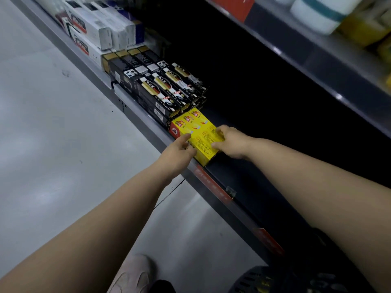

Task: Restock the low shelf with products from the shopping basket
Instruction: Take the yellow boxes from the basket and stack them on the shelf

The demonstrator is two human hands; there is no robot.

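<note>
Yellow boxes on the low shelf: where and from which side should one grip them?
Grip the yellow boxes at their near end, from the right, as the right hand does. They lie flat, far end by the black boxes, leaving the near end and aisle side open.

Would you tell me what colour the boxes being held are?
The boxes are bright yellow; head view.

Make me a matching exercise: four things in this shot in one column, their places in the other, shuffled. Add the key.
Things:
1. yellow boxes
2. black boxes
3. white boxes
4. shopping basket

Places:
A. at the bottom edge of the view
B. at the far end of the low shelf
C. between the left hand and the right hand
D. mid-row, beside the yellow ones

Pairs: 1-C, 2-D, 3-B, 4-A
</note>
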